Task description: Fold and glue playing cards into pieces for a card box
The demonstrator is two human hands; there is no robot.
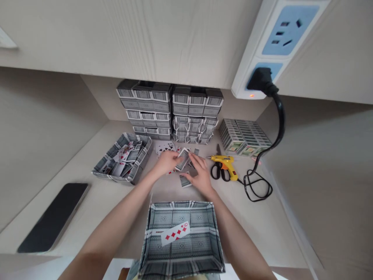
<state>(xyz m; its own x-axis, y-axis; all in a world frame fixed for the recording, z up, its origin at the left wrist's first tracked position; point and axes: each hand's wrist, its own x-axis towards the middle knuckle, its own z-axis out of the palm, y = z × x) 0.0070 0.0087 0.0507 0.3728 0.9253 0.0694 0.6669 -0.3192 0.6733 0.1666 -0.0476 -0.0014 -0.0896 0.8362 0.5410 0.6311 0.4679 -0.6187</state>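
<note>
Taking our hands as the centre of the dial, we have a single patterned playing card, or a thin stack of them, [183,160] right at the centre, low over the tabletop [262,229]. Our left hand [166,163] pinches it between thumb and fingers. Our right hand [202,174] lays its fingertips against the far edge; its thumb reaches over a small patterned card [185,182] on the surface, and we cannot tell whether it grips anything.

Judging by what stands around us, much is already made. At eleven o'clock a left stack of boxes [148,105] rises, with a right stack of boxes [196,109] at half past twelve, all patterned like card backs. At six o'clock, between our forearms, an open box [201,249] has its floor and walls formed, with one diamond card [175,233] lying loose inside.

What looks unused is the loose stock: a mixed heap of cards [126,155] in the open tray [142,161] at nine o'clock, face-up cards [165,147] just beyond our left hand, and boxed packs [244,138] at two o'clock. The yellow glue gun [230,167] and the scissors [220,166] lie untouched at three o'clock. A phone [55,217] lies at eight o'clock.
</note>
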